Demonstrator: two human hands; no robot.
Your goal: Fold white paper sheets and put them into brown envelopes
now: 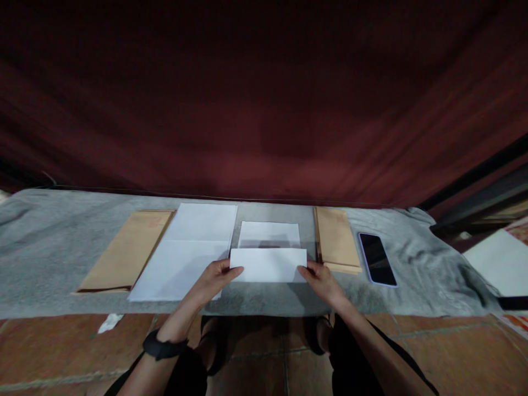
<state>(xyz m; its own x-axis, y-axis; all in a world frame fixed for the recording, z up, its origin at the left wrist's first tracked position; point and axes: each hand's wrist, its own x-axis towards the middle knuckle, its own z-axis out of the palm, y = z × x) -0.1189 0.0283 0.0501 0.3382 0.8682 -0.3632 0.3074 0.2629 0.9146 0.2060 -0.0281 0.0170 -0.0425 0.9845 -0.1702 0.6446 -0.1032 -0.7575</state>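
A folded white sheet of paper (268, 265) is held level between my two hands, just above the grey cloth. My left hand (214, 279) pinches its left end, thumb on top. At the right end, my right hand (324, 280) grips it the same way. Behind it lies another white paper (270, 232), partly covered by the held one. To the left rests a stack of larger white sheets (193, 250) with a crease across the top one. My right hand is close to a pile of brown envelopes (337, 236).
Larger brown envelopes (127, 250) lie at the left. A phone (377, 258) in a lilac case sits right of the smaller envelopes. The grey cloth (45, 258) covers the narrow bench, with a dark red curtain (264, 110) behind. A scrap of paper (110, 323) is on the tiled floor.
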